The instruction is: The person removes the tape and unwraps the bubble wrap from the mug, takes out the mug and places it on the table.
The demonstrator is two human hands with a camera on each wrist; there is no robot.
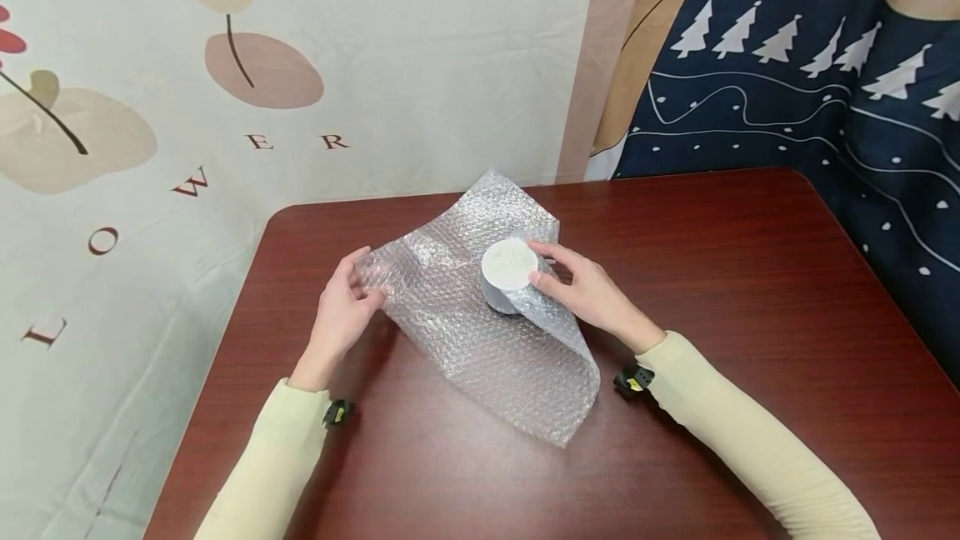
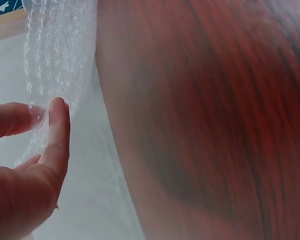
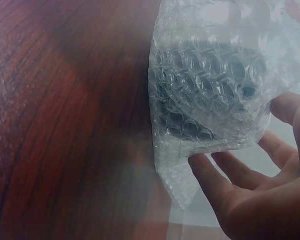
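Observation:
A clear sheet of bubble wrap (image 1: pixel 450 298) lies at a slant over the middle of the table. On it stands a short, round, cup-like object (image 1: pixel 510 265), with a white round top and a grey side. My right hand (image 1: pixel 581 283) grips it from the right, thumb and fingers around the wrapped side. There the wrap's right part curls up against the object; in the right wrist view bubbles (image 3: pixel 204 95) cover its dark side. My left hand (image 1: pixel 347 307) pinches the left corner of the wrap between thumb and fingers, holding that corner raised.
The dark red wooden table (image 1: pixel 720 273) has its back edge close to a pale printed cloth (image 1: pixel 420 65). A dark blue cloth with white trees (image 1: pixel 750 98) hangs at the right. Small black devices are strapped to both wrists.

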